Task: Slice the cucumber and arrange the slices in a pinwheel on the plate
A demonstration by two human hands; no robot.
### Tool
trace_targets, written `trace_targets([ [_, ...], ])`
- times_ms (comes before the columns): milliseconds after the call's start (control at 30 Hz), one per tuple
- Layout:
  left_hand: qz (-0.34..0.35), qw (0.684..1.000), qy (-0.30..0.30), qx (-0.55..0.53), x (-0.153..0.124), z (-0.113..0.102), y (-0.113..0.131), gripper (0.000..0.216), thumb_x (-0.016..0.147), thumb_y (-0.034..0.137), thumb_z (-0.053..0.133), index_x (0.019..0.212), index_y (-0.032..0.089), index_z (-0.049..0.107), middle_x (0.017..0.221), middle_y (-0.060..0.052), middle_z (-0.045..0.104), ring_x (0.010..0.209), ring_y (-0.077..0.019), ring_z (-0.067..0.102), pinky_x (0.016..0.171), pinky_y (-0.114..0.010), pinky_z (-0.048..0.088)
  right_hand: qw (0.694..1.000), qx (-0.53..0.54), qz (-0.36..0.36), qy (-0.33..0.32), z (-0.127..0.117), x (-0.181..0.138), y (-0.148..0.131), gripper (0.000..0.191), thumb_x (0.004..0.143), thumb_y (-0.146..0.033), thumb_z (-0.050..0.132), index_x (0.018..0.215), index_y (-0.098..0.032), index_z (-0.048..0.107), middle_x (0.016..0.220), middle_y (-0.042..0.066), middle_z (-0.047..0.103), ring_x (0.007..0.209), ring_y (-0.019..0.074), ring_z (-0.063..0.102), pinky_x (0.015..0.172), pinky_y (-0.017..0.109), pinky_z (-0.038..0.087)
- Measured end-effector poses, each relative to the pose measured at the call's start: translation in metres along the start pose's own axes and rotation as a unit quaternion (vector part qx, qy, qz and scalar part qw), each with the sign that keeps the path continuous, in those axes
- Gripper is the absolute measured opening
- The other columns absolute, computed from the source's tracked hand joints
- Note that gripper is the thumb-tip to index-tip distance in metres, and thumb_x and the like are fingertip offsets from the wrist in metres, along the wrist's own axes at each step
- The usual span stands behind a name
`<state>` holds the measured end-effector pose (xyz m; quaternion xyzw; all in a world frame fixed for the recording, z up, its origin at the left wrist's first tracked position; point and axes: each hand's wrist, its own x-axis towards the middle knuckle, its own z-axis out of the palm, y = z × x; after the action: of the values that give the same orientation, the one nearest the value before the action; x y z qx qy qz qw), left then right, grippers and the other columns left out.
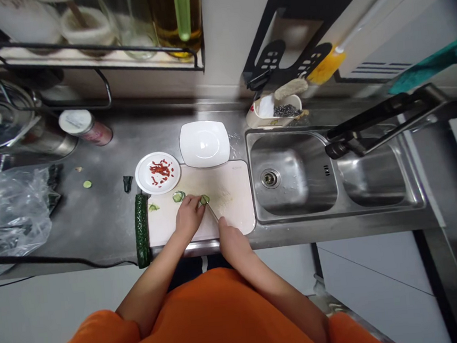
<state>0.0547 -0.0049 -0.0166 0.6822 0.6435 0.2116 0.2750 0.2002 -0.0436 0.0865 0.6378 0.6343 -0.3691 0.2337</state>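
My left hand [188, 216] rests on the pale cutting board [234, 192], its fingers closed on a short piece of cucumber [204, 199]. My right hand [230, 240] is closed around a knife handle, and the thin blade [213, 212] points at that piece. A few cucumber slices [178, 196] lie on the board to the left of my hands. A whole dark green cucumber [141, 230] lies along the board's left edge. Behind the board stand a round plate of chopped red chilli [157, 173] and an empty square white plate [204, 143].
A steel double sink [332, 173] with a black tap [384, 120] lies right of the board. A crumpled plastic bag [8, 212] sits far left, a black cable [60, 259] runs along the counter's front edge. A tin, pot lid and shelf of jars stand behind.
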Motion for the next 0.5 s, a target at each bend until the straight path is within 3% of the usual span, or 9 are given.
trace_targets([
  [300, 0.0, 1.0, -0.017, 0.007, 0.003, 0.001, -0.002, 0.029, 0.081, 0.023, 0.055, 0.11, 0.022, 0.061, 0.098, -0.006, 0.058, 0.09, -0.0186, 0.058, 0.083, -0.031, 0.05, 1.0, -0.006, -0.004, -0.016, -0.001, -0.011, 0.005, 0.038, 0.086, 0.0, 0.028, 0.119, -0.012, 0.042, 0.096, 0.015, 0.066, 0.096, 0.024, 0.063, 0.075, 0.03, 0.046],
  [500, -0.009, 1.0, -0.028, -0.002, 0.01, -0.004, 0.005, 0.023, 0.077, 0.018, 0.057, 0.1, 0.02, 0.061, 0.097, -0.007, 0.058, 0.086, -0.0193, 0.058, 0.079, -0.033, 0.049, 0.999, -0.003, 0.014, -0.042, 0.003, -0.026, 0.019, 0.045, 0.084, 0.0, 0.031, 0.125, -0.013, 0.042, 0.098, 0.015, 0.066, 0.096, 0.0238, 0.063, 0.074, 0.029, 0.045],
])
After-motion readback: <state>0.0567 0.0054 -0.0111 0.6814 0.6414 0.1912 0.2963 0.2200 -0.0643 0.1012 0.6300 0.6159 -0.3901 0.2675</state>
